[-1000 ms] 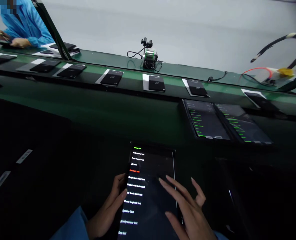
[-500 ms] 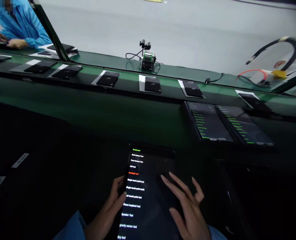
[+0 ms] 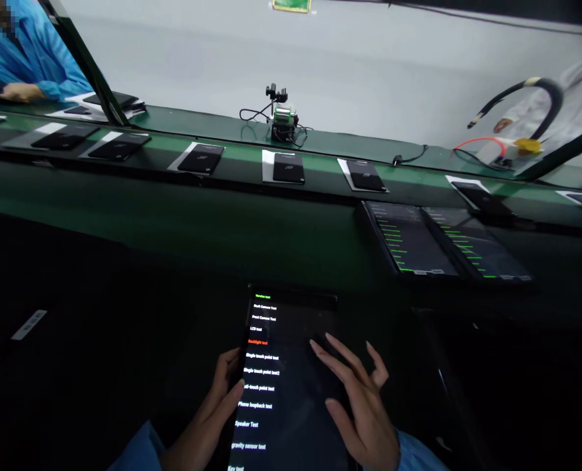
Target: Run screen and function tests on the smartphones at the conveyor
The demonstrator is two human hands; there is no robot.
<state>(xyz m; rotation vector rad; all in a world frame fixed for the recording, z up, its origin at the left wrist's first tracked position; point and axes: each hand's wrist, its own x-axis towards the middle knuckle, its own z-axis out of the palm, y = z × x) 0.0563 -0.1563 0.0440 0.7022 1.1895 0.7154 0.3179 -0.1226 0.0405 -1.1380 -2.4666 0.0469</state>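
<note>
A black tablet (image 3: 295, 379) is lit in front of me, its lower end cut off by the frame. Its screen lists test names in white, with "Version test" in green and "Backlight test" in red. My left hand (image 3: 217, 399) grips its left edge, thumb on the rim and fingers behind. Over the right part of the screen is my right hand (image 3: 357, 399), fingers spread and holding nothing. I cannot tell whether a fingertip touches the glass.
Two tablets (image 3: 413, 239) with green list lines lie side by side at right. Several dark devices (image 3: 289, 168) on white sheets line the raised strip behind. A small machine (image 3: 283, 121) stands beyond. A person in blue (image 3: 50, 52) sits far left; a white sleeve (image 3: 541, 104) shows far right.
The view has shifted slightly, so the far row of devices sits further left. My hands keep the same pose at the tablet. The co-worker's hands at far left have moved lower.
</note>
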